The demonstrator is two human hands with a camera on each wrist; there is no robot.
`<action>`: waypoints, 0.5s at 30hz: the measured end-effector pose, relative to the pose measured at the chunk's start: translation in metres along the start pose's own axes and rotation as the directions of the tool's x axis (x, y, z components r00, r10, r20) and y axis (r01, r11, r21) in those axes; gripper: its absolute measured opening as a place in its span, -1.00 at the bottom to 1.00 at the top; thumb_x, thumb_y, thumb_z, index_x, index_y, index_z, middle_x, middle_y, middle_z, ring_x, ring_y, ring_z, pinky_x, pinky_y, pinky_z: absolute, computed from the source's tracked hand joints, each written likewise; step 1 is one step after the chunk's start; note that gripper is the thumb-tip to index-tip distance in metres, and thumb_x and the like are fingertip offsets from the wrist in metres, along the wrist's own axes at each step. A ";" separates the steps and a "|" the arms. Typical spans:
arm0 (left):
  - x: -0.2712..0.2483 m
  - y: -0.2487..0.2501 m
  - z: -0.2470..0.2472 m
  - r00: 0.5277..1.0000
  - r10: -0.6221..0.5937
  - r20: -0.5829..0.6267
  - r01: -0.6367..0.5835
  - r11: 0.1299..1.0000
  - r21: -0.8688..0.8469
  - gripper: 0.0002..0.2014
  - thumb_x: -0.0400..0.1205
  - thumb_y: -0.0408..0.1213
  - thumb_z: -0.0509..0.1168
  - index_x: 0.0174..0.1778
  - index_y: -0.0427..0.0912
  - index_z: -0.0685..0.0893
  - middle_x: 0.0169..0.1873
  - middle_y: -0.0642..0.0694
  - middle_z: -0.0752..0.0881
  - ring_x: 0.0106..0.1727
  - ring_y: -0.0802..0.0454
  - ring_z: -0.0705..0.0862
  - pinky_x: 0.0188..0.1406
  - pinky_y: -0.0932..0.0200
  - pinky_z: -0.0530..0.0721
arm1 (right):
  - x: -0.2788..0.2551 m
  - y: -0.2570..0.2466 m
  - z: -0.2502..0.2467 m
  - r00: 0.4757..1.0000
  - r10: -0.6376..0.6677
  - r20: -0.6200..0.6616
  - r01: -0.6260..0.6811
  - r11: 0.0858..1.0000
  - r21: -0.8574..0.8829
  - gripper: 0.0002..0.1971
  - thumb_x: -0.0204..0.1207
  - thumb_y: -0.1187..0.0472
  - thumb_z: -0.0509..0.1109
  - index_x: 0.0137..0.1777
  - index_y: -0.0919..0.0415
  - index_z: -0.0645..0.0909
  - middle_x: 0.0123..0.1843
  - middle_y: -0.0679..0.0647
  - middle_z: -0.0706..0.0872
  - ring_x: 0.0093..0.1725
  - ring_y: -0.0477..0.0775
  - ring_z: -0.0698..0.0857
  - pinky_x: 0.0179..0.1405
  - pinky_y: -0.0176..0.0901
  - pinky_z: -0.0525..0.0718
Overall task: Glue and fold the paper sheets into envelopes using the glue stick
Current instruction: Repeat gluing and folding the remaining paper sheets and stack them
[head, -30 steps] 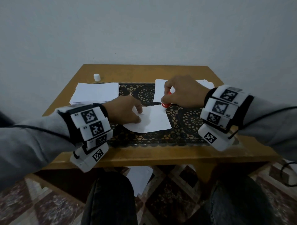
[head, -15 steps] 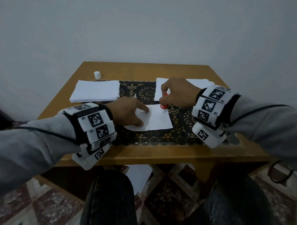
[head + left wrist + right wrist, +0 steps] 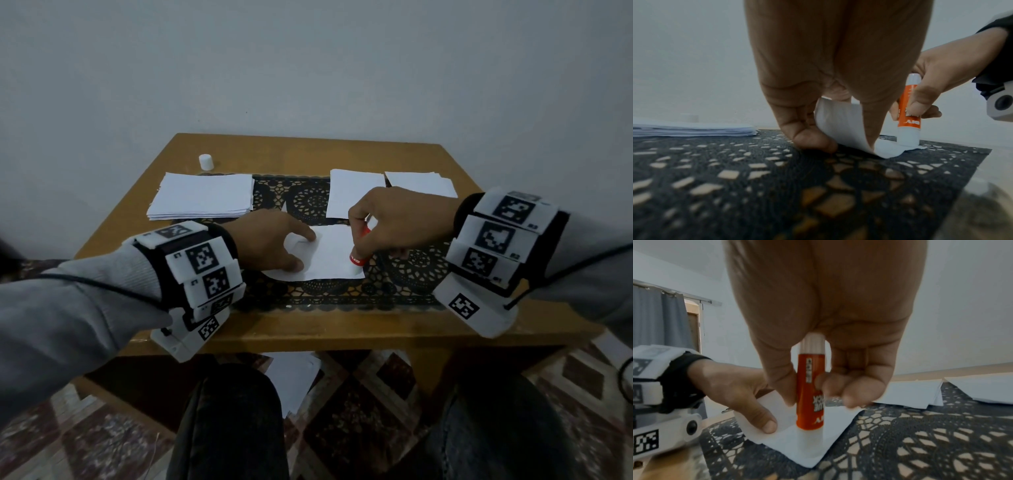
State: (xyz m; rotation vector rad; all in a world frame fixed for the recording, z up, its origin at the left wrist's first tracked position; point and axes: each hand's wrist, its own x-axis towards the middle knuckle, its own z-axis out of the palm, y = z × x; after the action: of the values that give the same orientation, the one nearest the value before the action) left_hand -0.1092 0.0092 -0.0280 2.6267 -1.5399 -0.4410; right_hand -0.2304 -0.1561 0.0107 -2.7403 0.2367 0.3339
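A white paper sheet (image 3: pixel 334 251) lies on the black lace mat (image 3: pixel 411 270) in the middle of the table. Its left part is folded up and over. My left hand (image 3: pixel 277 245) pinches that raised flap (image 3: pixel 840 123) between thumb and fingers, with the thumb tip down by the mat. My right hand (image 3: pixel 387 222) grips an orange glue stick (image 3: pixel 358 257) upright. The stick's white tip (image 3: pixel 810 433) touches the sheet near its near right corner. In the left wrist view the glue stick (image 3: pixel 908 113) stands just right of the flap.
A stack of blank sheets (image 3: pixel 203 197) lies at the back left, with a small white cap (image 3: pixel 206 161) behind it. Two white paper pieces (image 3: pixel 354 192) (image 3: pixel 421 183) lie at the back right. The wooden table's front edge (image 3: pixel 342 337) is close to my wrists.
The glue stick has slid from the sheet's far right corner towards me, down its right edge. My left hand has stayed on the folded flap.
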 end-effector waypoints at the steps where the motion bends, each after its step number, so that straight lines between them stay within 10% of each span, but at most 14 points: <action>1: 0.000 0.000 0.000 1.000 0.003 -0.003 -0.003 1.000 0.004 -0.42 0.55 -0.02 0.42 0.51 0.13 0.47 0.49 0.03 0.50 0.43 -0.03 0.47 0.36 0.10 0.42 | -0.002 0.000 -0.004 0.999 0.007 0.040 -0.007 1.000 -0.009 -0.75 0.42 0.04 0.58 -0.16 0.22 0.67 -0.23 0.18 0.80 -0.44 0.01 0.73 -0.34 -0.12 0.77; 8: -0.005 0.001 -0.001 1.000 -0.014 0.012 0.014 1.000 -0.007 -0.43 0.57 0.02 0.38 0.52 0.18 0.42 0.30 -0.15 0.51 0.39 -0.11 0.35 0.19 0.09 0.38 | -0.014 0.003 -0.025 0.985 0.085 0.152 -0.005 0.886 -0.464 -0.90 0.61 0.06 0.37 0.01 0.06 0.61 -0.17 -0.10 0.61 -0.19 -0.09 0.56 -0.30 -0.28 0.40; 12: -0.005 0.000 0.001 1.000 -0.018 -0.003 0.018 1.000 0.000 -0.42 0.54 0.07 0.39 0.50 0.26 0.42 0.12 -0.11 0.41 0.26 -0.07 0.36 0.13 0.09 0.39 | -0.003 0.011 -0.045 0.991 0.033 -0.133 -0.056 0.984 -0.172 -0.91 0.60 0.16 0.39 0.00 0.12 0.54 -0.16 -0.02 0.72 -0.15 0.04 0.66 -0.17 -0.12 0.53; 15: -0.006 0.001 0.003 0.997 -0.040 -0.066 0.048 0.993 0.110 -0.42 0.49 0.17 0.39 0.45 0.36 0.44 0.39 -0.18 0.28 0.43 -0.21 0.22 0.36 -0.14 0.34 | 0.025 0.017 -0.051 0.953 0.054 -0.297 -0.031 0.996 0.081 -0.73 0.56 0.14 0.45 0.14 0.26 0.53 -0.01 0.13 0.76 -0.03 0.13 0.74 0.01 0.02 0.66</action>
State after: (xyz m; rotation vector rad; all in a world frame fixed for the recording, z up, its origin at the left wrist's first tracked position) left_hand -0.1137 0.0137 -0.0292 2.7337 -1.5333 -0.2789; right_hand -0.1996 -0.1936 0.0448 -2.7044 0.3798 -0.0816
